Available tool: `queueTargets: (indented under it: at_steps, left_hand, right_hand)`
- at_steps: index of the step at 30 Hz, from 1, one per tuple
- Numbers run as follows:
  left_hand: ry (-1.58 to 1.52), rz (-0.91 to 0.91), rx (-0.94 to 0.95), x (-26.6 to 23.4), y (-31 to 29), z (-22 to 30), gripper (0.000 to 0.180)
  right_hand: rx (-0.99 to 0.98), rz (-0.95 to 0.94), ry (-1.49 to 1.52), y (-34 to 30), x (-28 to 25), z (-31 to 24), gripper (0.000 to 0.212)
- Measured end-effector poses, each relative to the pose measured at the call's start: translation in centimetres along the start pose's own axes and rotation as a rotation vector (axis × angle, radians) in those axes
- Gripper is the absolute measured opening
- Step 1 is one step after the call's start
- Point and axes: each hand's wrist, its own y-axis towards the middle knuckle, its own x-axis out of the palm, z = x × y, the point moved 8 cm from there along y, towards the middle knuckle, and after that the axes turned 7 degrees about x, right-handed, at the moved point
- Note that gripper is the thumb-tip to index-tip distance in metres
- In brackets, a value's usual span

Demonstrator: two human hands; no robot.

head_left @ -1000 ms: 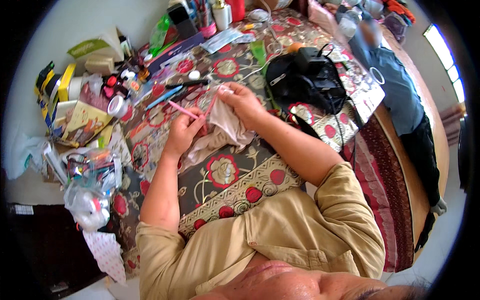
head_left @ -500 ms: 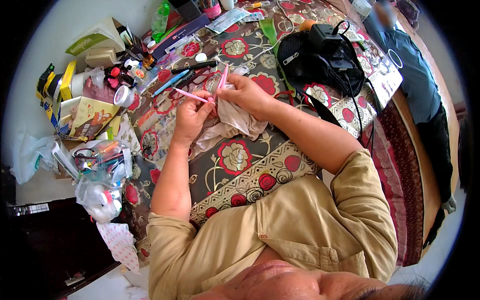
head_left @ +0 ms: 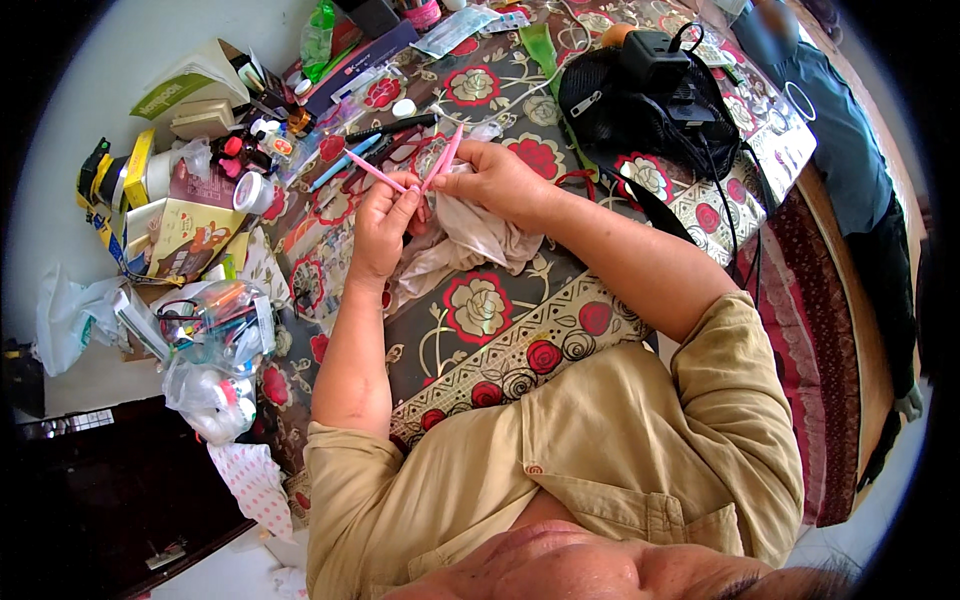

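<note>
My left hand [head_left: 385,232] is closed, pinching a slim pink pen-like stick [head_left: 370,168] that slants up to the left. In my right hand [head_left: 503,186], the fingers are closed on another slim pink piece [head_left: 450,150], pointing up; it looks split or doubled, and its exact kind is unclear. The lower ends of the two pink pieces come close together between my fingertips; whether they touch, I cannot tell. Under my hands lies a crumpled whitish cloth [head_left: 470,243], partly hidden by the right hand. Just beyond are a blue pen [head_left: 345,163] and a black pen [head_left: 395,127].
A flowered cloth [head_left: 478,307] covers the table. A black mesh bag [head_left: 600,105] with a black boxy device [head_left: 655,60] sits at the right. Small bottles, a white tub [head_left: 253,193], boxes and plastic bags crowd the left. Another person's blue sleeve [head_left: 835,130] shows at far right.
The pink stick in my left hand has tilted more steeply upward. The lower end of the right-hand piece shows more. The whole view has shifted slightly.
</note>
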Motion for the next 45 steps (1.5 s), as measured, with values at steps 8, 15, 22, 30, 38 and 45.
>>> queueTargets:
  at_steps: [8,15,22,30,38,45]
  left_hand:
    - [0.021,-0.045,-0.012,-0.1,0.0,0.0,0.015]
    - [0.09,-0.032,0.075,0.4,0.1,0.5,0.01]
    - [0.122,-0.027,0.111,0.2,-0.1,-0.1,0.013]
    - [0.081,0.028,0.127,0.3,-0.1,0.5,0.014]
    - [0.147,0.014,0.148,0.2,0.1,0.6,0.014]
    - [0.158,0.0,0.165,0.6,0.0,0.9,0.012]
  right_hand:
    - [0.043,0.08,0.355,1.0,-2.0,0.4,0.015]
    - [0.023,0.106,0.413,1.1,-2.3,0.6,0.019]
    - [0.083,0.064,0.482,1.2,-1.6,1.3,0.02]
    - [0.015,-0.004,0.267,0.3,0.6,1.1,0.018]
    - [0.095,0.02,0.309,-0.1,-0.3,0.6,0.023]
    - [0.075,0.043,0.522,0.7,-1.3,0.8,0.024]
